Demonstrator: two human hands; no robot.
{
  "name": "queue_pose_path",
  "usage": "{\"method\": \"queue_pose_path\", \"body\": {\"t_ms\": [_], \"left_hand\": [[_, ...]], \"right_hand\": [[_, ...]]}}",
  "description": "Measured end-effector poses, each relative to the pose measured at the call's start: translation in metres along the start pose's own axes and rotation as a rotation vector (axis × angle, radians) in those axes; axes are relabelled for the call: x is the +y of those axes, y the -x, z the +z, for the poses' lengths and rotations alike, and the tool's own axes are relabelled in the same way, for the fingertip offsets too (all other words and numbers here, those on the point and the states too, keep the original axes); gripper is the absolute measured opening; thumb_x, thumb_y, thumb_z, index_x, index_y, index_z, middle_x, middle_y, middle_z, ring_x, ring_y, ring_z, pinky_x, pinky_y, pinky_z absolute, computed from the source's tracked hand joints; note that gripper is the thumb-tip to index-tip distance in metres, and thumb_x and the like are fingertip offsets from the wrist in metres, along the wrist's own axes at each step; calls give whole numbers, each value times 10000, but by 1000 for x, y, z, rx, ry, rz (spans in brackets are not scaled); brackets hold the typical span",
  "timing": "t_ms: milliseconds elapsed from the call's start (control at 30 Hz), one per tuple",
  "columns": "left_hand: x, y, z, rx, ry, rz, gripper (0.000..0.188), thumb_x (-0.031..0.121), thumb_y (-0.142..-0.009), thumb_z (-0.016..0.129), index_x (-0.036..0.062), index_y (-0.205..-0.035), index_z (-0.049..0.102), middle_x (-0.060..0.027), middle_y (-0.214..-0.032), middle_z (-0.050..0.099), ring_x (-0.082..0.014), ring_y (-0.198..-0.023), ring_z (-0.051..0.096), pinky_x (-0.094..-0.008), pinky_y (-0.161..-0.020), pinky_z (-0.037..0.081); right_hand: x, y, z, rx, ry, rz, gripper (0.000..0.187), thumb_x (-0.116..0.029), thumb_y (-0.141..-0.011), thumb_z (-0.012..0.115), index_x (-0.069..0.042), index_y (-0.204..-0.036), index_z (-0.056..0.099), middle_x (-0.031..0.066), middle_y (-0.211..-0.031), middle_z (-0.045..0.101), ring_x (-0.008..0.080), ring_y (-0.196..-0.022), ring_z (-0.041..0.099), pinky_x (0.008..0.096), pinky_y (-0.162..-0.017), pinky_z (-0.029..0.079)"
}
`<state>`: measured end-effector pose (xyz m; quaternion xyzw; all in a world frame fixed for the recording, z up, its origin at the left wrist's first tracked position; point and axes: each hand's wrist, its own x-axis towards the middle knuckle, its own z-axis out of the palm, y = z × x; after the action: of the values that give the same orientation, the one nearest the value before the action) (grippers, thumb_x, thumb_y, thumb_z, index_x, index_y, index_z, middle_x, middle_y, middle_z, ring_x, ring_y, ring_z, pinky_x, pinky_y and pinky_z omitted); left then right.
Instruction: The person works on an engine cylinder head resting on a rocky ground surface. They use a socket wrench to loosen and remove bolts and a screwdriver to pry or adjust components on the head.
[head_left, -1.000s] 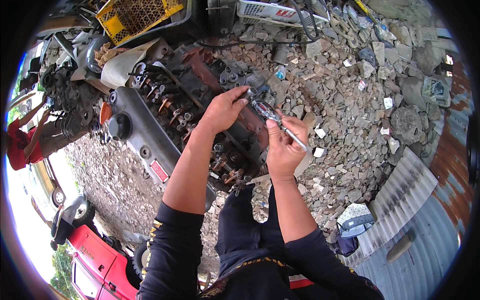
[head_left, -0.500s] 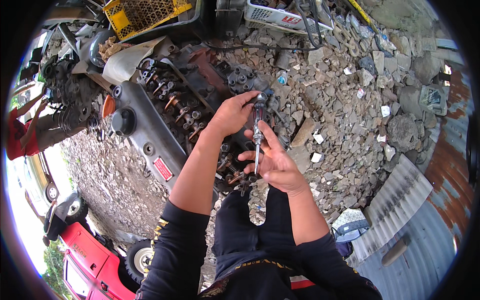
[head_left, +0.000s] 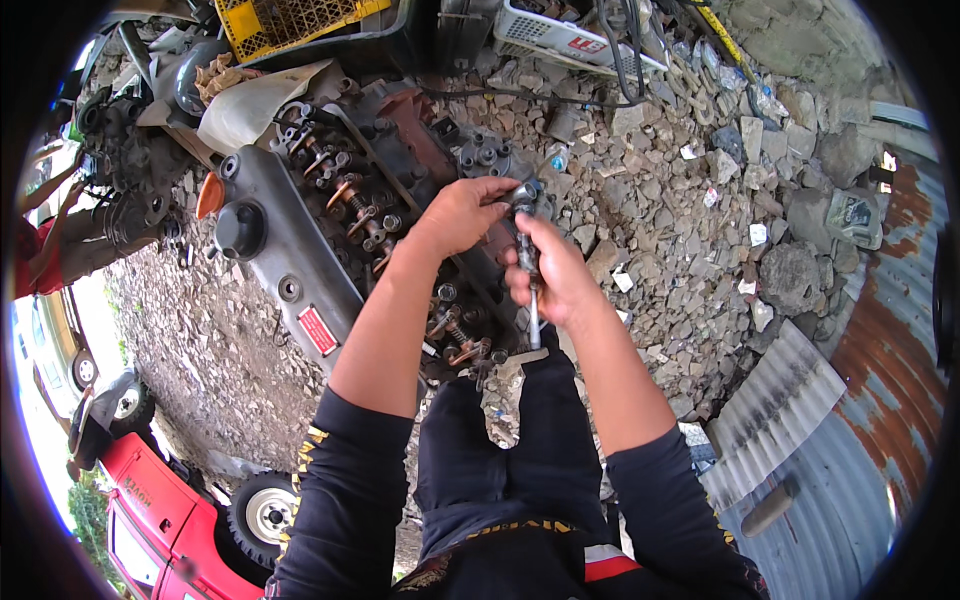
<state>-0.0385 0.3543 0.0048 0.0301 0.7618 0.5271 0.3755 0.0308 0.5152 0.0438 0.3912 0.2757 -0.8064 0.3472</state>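
Observation:
In front of me, over the engine, I hold a screwdriver (head_left: 534,318) with its metal shaft pointing back toward my legs. My right hand (head_left: 557,272) is closed round its dark, partly see-through handle. My left hand (head_left: 465,218) is closed at the far end of the handle, where its fingers pinch a round metal piece (head_left: 522,194); whether that is part of the tool or a loose socket I cannot tell. Beneath my left forearm lies the engine's open top, with its row of rocker arms and springs (head_left: 352,203). Beside it rests a dark grey valve cover (head_left: 275,230).
An orange funnel-like piece (head_left: 210,195) is left of the cover. Yellow (head_left: 290,25) and white crates (head_left: 540,32) stand at the far side. Gravel covers the ground, with corrugated sheets (head_left: 775,415) at right. Another person in red (head_left: 40,255) works at far left, beyond a red vehicle (head_left: 165,520).
My right hand has moved up the tool, and its spread fingers have closed round the handle. The screwdriver's shaft has swung slightly right. My left hand stays at the far end.

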Motion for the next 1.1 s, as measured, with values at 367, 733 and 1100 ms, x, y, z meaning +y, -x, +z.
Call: {"method": "queue_pose_path", "body": {"t_ms": [367,733,1100], "left_hand": [[-11,-6,-16,-36,-2,-40,330,-19,-899,544,-12,-1204,418,-125,-1126,623,-162,-1068,589,-285,-906,454],[20,53,26,434,118,-188,178,22,-979,387,14,-1155,410,-127,-1099,585,-193,-1013,598,-327,-820,519],[14,66,56,702,-24,-8,167,56,-934,468,-14,-1079,511,-177,-993,596,-321,-935,596,-376,-815,476]], "right_hand": [[-45,-50,28,194,493,-22,249,-227,-878,514,-52,-1054,496,84,-713,520,176,-537,504,370,-436,440],[-50,-69,36,391,754,12,316,-242,-877,480,34,-781,601,161,-675,603,258,-554,589,406,-481,471],[-35,-73,36,592,1302,-309,359,-305,-855,469,-40,-957,688,227,-1015,668,385,-971,641,436,-871,512]]}}
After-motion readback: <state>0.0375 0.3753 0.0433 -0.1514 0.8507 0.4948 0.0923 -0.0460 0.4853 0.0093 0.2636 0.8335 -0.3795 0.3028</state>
